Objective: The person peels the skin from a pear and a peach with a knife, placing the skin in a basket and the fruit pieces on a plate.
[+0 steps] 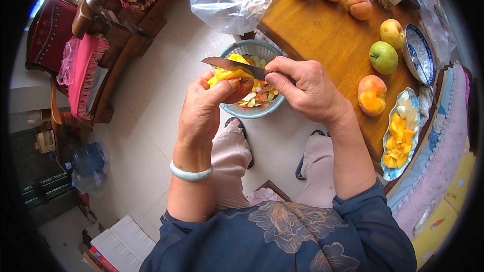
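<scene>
My left hand (206,105) grips a partly peeled peach (244,88), its yellow flesh bared on top and reddish skin below. In my right hand (308,87) is a knife (230,63); its blade lies across the upper side of the peach, pointing left. Beneath both hands stands a light-blue plastic basket (261,113) holding peelings and fruit scraps (261,96). To the right, on the wooden table (314,26), a peach with a cut face (372,95) sits near a leaf-shaped blue dish (389,172) of diced yellow fruit (397,141) and pale chunks (407,111).
A green pear (383,57), a yellowish one (392,33) and a whole peach (360,7) rest on the table. A blue-and-white bowl (418,51) with a spoon stands at its right edge. A clear plastic bag (236,0) hangs at the far corner. Wooden furniture (124,49) lines the left.
</scene>
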`<state>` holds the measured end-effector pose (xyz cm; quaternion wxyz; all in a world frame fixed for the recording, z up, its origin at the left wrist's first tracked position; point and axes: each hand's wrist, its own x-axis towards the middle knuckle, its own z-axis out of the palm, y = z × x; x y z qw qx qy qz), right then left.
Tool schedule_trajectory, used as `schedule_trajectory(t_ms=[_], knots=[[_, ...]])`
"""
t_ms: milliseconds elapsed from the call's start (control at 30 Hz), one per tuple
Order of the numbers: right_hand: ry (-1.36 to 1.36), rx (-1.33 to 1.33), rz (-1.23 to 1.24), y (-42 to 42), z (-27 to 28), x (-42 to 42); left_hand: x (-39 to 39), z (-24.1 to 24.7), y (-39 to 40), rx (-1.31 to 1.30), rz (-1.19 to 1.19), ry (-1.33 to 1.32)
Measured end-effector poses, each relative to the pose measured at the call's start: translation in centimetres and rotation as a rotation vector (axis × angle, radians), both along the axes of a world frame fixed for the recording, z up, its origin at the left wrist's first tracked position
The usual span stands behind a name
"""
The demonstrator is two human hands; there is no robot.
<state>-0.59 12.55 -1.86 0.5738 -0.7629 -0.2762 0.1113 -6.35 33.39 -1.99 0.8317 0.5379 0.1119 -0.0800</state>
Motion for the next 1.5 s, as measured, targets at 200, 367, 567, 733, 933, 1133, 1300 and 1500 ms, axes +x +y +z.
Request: schedule_trajectory(t_ms=[200, 367, 567, 733, 933, 1133, 1300, 1500], knots=[[-0.003, -0.023, 0.003, 0.8, -0.8, -0.4, 0.2, -0.1, 0.2, 0.032, 0.02, -0.004], [0.074, 0.007, 0.008, 1.5, -0.9, -0.9, 0.1, -0.2, -0.2, 0.01, 0.036, -0.02], [0.106, -0.017, 0.008, 1.8, -0.3, -1.1, 0.2, 0.2, -0.4, -0.003, 0.041, -0.065], [0.068, -0.04, -0.029, 2.2, -0.7, -1.0, 0.2, 0.2, -0.3, -0.005, 0.052, -0.065], [0.089, 0.013, -0.067, 2.2, -1.2, -0.9, 0.3, 0.1, -0.3, -0.012, 0.032, -0.078], [-0.152, -0.185, -0.137, 2.0, -0.7, -0.9, 0.1, 0.6, -0.7, 0.039, 0.053, -0.092], [-0.384, -0.126, -0.184, 2.2, -0.7, -1.1, 0.1, 0.1, -0.9, 0.021, 0.116, -0.152], [-0.455, -0.095, -0.196, 2.8, -0.4, -1.7, -0.2, -0.2, -1.3, 0.005, 0.232, -0.323]])
